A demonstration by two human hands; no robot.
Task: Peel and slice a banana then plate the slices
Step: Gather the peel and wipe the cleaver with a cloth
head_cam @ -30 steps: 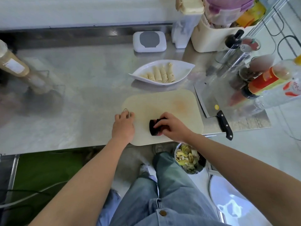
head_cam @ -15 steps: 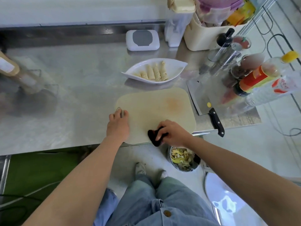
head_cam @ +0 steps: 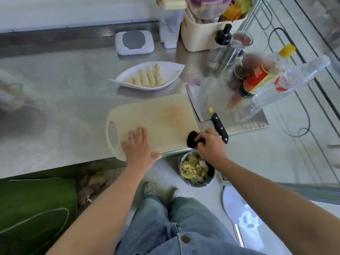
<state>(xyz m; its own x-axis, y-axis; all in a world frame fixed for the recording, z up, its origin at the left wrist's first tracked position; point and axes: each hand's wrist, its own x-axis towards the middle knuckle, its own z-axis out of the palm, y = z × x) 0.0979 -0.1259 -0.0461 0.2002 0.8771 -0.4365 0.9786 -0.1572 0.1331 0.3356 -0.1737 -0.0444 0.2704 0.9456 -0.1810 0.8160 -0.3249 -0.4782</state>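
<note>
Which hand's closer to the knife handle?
Right. The right hand, gripping a dark cloth, sits beside the knife handle; the left hand lies flat on the cutting board, farther left.

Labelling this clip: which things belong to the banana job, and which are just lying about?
Job: banana slices, white plate, cutting board, cleaver, dark cloth gripped by right hand, left hand flat on board, scrap bowl.
Lying about: white box, sauce bottle, cream bin.

A: What sort of place is this?
B: A kitchen. A brushed stainless-steel counter (head_cam: pixel 64 92) carries a cream plastic cutting board (head_cam: pixel 158 115), a black-handled steel cleaver (head_cam: pixel 201 103) and a red-labelled dark sauce bottle (head_cam: pixel 256 81); a round metal bin of peelings (head_cam: pixel 196 171) stands on the floor below.
</note>
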